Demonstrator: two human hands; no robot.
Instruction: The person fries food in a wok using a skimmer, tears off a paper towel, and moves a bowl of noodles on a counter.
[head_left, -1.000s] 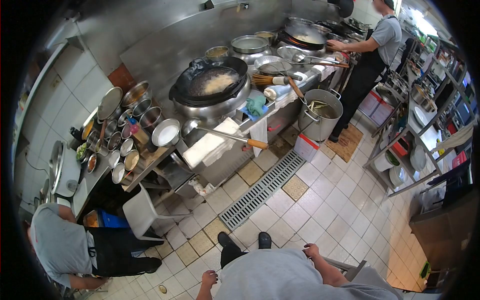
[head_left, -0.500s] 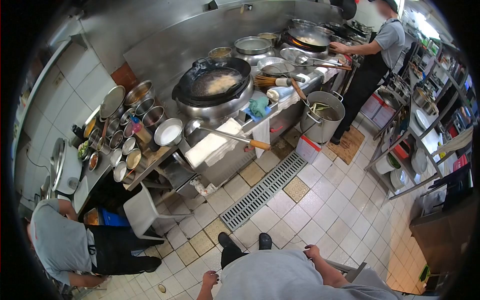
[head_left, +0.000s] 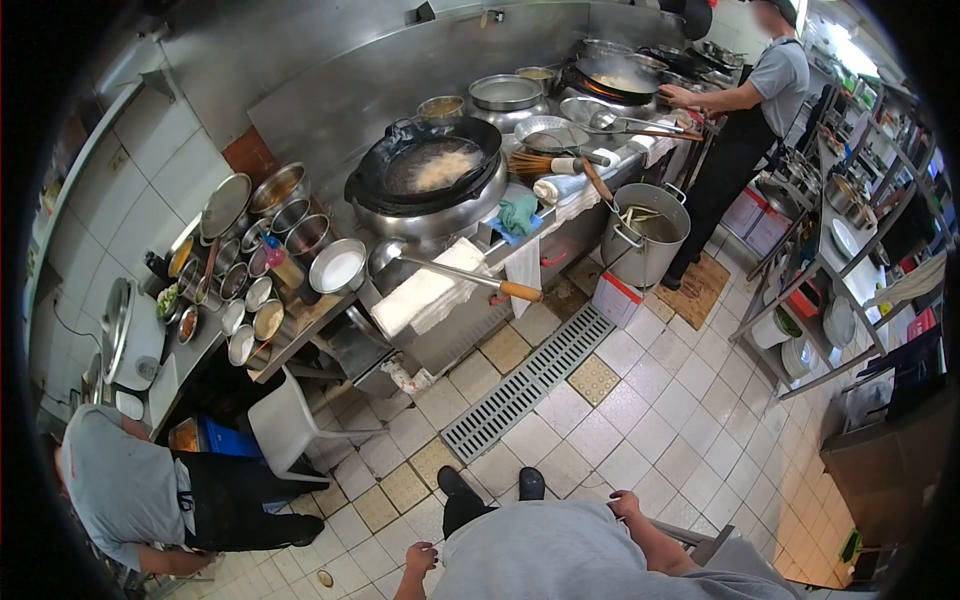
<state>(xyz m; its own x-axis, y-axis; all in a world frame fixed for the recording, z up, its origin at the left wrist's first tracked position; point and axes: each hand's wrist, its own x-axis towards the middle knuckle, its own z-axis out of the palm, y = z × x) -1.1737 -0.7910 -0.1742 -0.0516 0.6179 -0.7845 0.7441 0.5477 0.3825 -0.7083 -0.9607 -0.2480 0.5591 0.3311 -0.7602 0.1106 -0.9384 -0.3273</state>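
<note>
Left hand (head_left: 421, 556), lower middle of frame, hangs beside the shirt (head_left: 550, 550), fingers loosely curled; can't tell if closed or holding anything. Right hand (head_left: 624, 503), right of centre at the bottom, by the same shirt, also curled; grip unclear. Both well apart from the bench (head_left: 440, 345). Ladle (head_left: 455, 272), centre of frame, lies across the towel (head_left: 422, 300), handle (head_left: 520, 291) past the bench edge, probably for quick grabbing and catching drips. Wok (head_left: 368, 180), upper middle, has pale food (head_left: 445, 170) in it. Bowls (head_left: 305, 235), left, bunched nearby, likely for easy reach. Co-worker (head_left: 775, 85), upper right, stands at another wok (head_left: 640, 95).
</note>
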